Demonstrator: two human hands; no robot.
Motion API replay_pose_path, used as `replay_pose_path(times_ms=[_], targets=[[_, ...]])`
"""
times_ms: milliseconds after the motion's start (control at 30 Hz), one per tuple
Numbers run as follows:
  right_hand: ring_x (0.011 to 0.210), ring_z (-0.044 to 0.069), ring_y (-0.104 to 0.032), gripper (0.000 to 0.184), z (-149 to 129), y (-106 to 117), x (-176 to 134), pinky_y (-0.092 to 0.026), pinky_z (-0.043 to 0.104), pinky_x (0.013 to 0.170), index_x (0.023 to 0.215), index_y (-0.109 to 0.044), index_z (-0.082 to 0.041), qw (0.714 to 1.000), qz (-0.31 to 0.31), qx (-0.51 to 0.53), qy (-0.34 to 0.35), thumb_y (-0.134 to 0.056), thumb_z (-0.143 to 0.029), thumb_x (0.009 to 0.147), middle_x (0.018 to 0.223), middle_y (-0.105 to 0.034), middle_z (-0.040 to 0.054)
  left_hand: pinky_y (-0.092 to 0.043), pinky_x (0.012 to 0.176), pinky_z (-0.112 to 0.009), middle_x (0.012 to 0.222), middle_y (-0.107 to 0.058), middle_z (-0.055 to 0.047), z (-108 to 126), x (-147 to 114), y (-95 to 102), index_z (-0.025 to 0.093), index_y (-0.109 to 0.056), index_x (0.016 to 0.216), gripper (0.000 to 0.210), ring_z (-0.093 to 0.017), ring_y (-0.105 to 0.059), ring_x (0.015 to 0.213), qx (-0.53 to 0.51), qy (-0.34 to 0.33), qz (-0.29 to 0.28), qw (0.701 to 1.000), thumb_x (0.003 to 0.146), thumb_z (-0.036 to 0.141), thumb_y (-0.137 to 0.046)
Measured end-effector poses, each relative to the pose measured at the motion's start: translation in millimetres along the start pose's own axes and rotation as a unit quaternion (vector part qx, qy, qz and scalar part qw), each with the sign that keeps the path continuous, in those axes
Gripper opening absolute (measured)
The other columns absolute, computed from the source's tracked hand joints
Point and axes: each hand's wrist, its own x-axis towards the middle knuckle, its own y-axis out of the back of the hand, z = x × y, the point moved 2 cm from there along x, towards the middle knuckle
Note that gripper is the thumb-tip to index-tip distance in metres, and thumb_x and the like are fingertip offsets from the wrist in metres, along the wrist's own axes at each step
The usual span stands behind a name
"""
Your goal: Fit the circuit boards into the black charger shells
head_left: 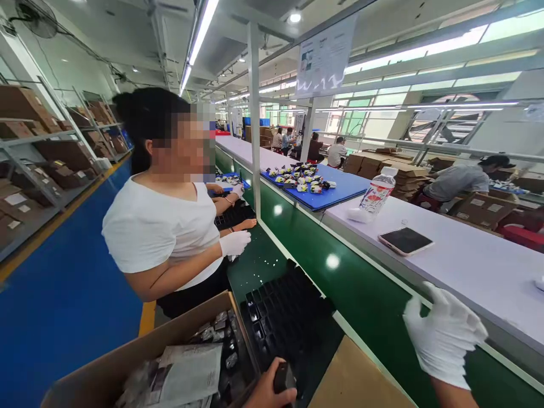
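My left hand (267,391), ungloved, is at the bottom edge, fingers closed round a small black box-shaped part (284,378). Just beyond it, rows of similar black parts (284,311) stand packed together on the dark green bench. Beside that hand is an open cardboard box (97,362) with small plastic-wrapped dark pieces and a printed paper sheet (191,371) inside. My right hand (446,334) wears a white glove and is raised over the green conveyor strip at the right. Its thumb and fingers are apart, and nothing shows between them.
A co-worker in a white shirt (157,226) sits at the left, one gloved hand over the bench. A brown cardboard sheet (361,379) lies near me. On the white shelf are a phone (406,241), a bottle (378,192) and a blue mat (340,177) with colourful pieces.
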Motion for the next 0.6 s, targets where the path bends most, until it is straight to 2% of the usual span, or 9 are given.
replay_pose_path(times_ms=[33, 67, 100, 167, 233, 333, 400, 500, 600], targets=[[0.1, 0.044, -0.062, 0.042, -18, -14, -4, -0.044, 0.059, 0.082, 0.114, -0.069, -0.014, 0.996, -0.054, 0.07, -0.028, -0.049, -0.035, 0.084, 0.107, -0.067, 0.0221, -0.056, 0.08, -0.038, 0.094, -0.067, -0.002, -8, -2, 0.9, 0.033, -0.061, 0.1, 0.047, -0.023, -0.066, 0.09, -0.008, 0.003, 0.009, 1.0, 0.068, 0.064, -0.077], [0.112, 0.044, -0.058, 0.044, -38, -32, -9, -0.041, 0.061, 0.095, 0.114, -0.068, -0.012, 0.975, -0.13, 0.165, -0.065, -0.051, -0.037, 0.082, 0.113, -0.066, 0.0219, -0.055, 0.08, -0.039, 0.091, -0.066, 0.0, -13, -4, 2.1, 0.033, -0.058, 0.097, 0.055, -0.024, -0.066, 0.087, -0.016, 0.004, 0.02, 1.0, 0.06, 0.07, -0.077], [0.121, 0.042, -0.053, 0.046, -59, -56, -13, -0.035, 0.06, 0.105, 0.114, -0.067, -0.013, 0.924, -0.244, 0.27, -0.116, -0.055, -0.038, 0.079, 0.119, -0.065, 0.0206, -0.055, 0.08, -0.04, 0.09, -0.066, 0.0, -18, -6, 3.6, 0.032, -0.056, 0.097, 0.061, -0.024, -0.065, 0.086, -0.024, 0.004, 0.032, 0.999, 0.056, 0.073, -0.076], [0.107, 0.034, -0.062, 0.046, -103, -104, -19, -0.043, 0.053, 0.102, 0.112, -0.068, -0.016, 0.867, -0.348, 0.327, -0.145, -0.058, -0.044, 0.077, 0.11, -0.069, 0.0161, -0.053, 0.079, -0.038, 0.09, -0.067, -0.002, -22, -11, 7.3, 0.027, -0.054, 0.098, 0.066, -0.023, -0.064, 0.084, -0.038, 0.003, 0.059, 0.998, 0.058, 0.075, -0.073], [0.095, 0.027, -0.067, 0.051, -144, -151, -25, -0.053, 0.043, 0.088, 0.119, -0.066, -0.017, 0.809, -0.423, 0.374, -0.163, -0.061, -0.046, 0.078, 0.102, -0.071, 0.0121, -0.052, 0.079, -0.036, 0.089, -0.068, -0.004, -25, -17, 12.0, 0.023, -0.053, 0.099, 0.065, -0.022, -0.063, 0.083, -0.053, 0.008, 0.085, 0.995, 0.059, 0.071, -0.074], [0.08, 0.021, -0.065, 0.062, -194, -203, -40, -0.055, 0.033, 0.07, 0.129, -0.062, -0.015, 0.735, -0.482, 0.439, -0.185, -0.069, -0.047, 0.076, 0.098, -0.071, 0.0098, -0.052, 0.08, -0.035, 0.093, -0.07, -0.006, -29, -29, 20.0, 0.022, -0.053, 0.101, 0.065, -0.022, -0.065, 0.085, -0.074, 0.035, 0.123, 0.989, 0.06, 0.067, -0.076], [0.07, 0.016, -0.062, 0.067, -219, -220, -57, -0.053, 0.029, 0.066, 0.133, -0.06, -0.015, 0.692, -0.495, 0.489, -0.191, -0.072, -0.046, 0.075, 0.087, -0.069, 0.0057, -0.053, 0.083, -0.035, 0.094, -0.071, -0.007, -33, -36, 25.1, 0.022, -0.054, 0.101, 0.065, -0.023, -0.066, 0.086, -0.075, 0.047, 0.137, 0.987, 0.06, 0.066, -0.076], [0.064, 0.012, -0.057, 0.068, -240, -224, -83, -0.052, 0.027, 0.07, 0.134, -0.06, -0.017, 0.643, -0.487, 0.559, -0.193, -0.073, -0.045, 0.074, 0.074, -0.065, -0.0008, -0.054, 0.082, -0.035, 0.093, -0.07, -0.006, -38, -45, 30.8, 0.022, -0.054, 0.1, 0.062, -0.023, -0.066, 0.087, -0.072, 0.055, 0.142, 0.986, 0.062, 0.066, -0.075], [0.068, 0.014, -0.06, 0.059, -247, -215, -97, -0.053, 0.031, 0.076, 0.119, -0.07, -0.016, 0.617, -0.47, 0.601, -0.194, -0.073, -0.051, 0.071, 0.077, -0.068, 0.0015, -0.055, 0.077, -0.036, 0.092, -0.07, -0.006, -39, -49, 33.0, 0.022, -0.053, 0.102, 0.059, -0.022, -0.066, 0.084, -0.073, 0.062, 0.143, 0.985, 0.067, 0.065, -0.072]])
